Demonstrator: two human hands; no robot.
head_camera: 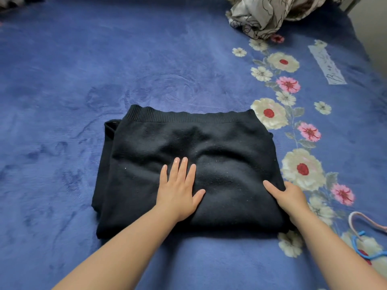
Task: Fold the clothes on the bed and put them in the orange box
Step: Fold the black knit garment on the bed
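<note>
A black knitted sweater (188, 143) lies folded into a rough rectangle in the middle of the blue bed cover (83, 70), its ribbed hem at the far edge. My left hand (180, 189) presses flat on the sweater's near middle, fingers spread. My right hand (289, 195) sits at the sweater's right edge, thumb on top and fingers tucked under the fabric. The orange box is not in view.
A crumpled beige patterned cloth (272, 13) lies at the far right of the bed. A pink hanger (366, 222) and a blue hanger (364, 250) lie at the near right edge. A flower print runs down the cover's right side.
</note>
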